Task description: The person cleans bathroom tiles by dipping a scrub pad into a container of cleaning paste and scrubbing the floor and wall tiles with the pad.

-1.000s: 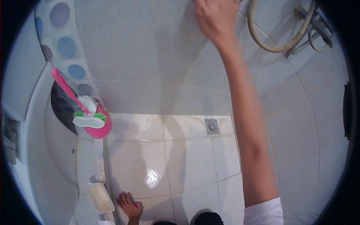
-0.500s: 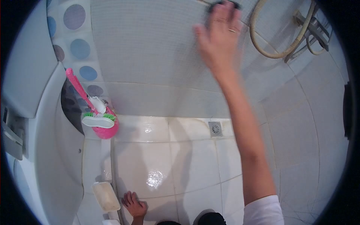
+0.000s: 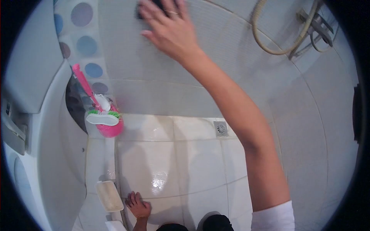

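Note:
At the top of the view my right hand [image 3: 173,32] presses a dark pad [image 3: 155,5] flat against the tiled wall [image 3: 131,46]; a ring shows on one finger. The pad is mostly covered by my fingers and cut off by the frame's edge. Low down, my left hand [image 3: 138,206] rests with spread fingers on the floor tiles [image 3: 148,165], beside a low ledge. Nothing shows in it. Just left of it lies a white rectangular tray [image 3: 109,196].
A pink holder [image 3: 110,129] with pink-handled and green-bristled brushes stands beside the white toilet [image 3: 58,154]. A floor drain [image 3: 221,129] lies by the wall. At upper right hang a shower hose [image 3: 257,30] and a tap [image 3: 318,27].
My right hand came down into view with the dark pad, then swept left across the wall. My left hand stays on the floor. The camera view has shifted slightly.

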Tool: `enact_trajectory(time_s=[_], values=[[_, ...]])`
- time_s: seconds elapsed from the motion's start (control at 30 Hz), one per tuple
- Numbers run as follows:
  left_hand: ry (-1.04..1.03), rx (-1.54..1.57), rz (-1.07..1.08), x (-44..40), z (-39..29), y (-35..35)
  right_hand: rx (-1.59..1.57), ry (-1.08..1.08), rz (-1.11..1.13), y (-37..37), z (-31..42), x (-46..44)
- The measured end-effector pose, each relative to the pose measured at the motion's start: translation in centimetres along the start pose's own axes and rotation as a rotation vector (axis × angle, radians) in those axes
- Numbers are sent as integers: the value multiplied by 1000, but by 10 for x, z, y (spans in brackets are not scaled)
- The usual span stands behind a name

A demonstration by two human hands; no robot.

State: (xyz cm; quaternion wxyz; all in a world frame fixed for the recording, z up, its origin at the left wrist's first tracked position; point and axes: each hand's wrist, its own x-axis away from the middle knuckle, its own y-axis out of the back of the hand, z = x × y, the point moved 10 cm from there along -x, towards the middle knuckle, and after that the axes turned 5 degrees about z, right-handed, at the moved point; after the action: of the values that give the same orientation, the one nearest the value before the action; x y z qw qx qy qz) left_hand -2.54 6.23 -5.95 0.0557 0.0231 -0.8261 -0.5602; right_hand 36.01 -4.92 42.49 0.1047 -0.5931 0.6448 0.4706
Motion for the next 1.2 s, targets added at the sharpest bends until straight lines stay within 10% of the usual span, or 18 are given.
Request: enact_trajectory(time_s=[0.17,0.4,0.67,0.83,1.03,1.2], values=[[-15,12,-66,2,7,-5,292,203,79,11,-55,37],[41,54,-44,1,10,-1,312,-322,121,32,-148,158],[45,22,10,2,5,-4,54,114,44,-9,0,-62],[38,46,29,-1,6,-2,-32,285,117,0,-20,-22],[59,61,9,1,11,-3,161,-64,204,24,-141,114],[43,60,-43,2,8,2,112,131,167,19,-64,14]])
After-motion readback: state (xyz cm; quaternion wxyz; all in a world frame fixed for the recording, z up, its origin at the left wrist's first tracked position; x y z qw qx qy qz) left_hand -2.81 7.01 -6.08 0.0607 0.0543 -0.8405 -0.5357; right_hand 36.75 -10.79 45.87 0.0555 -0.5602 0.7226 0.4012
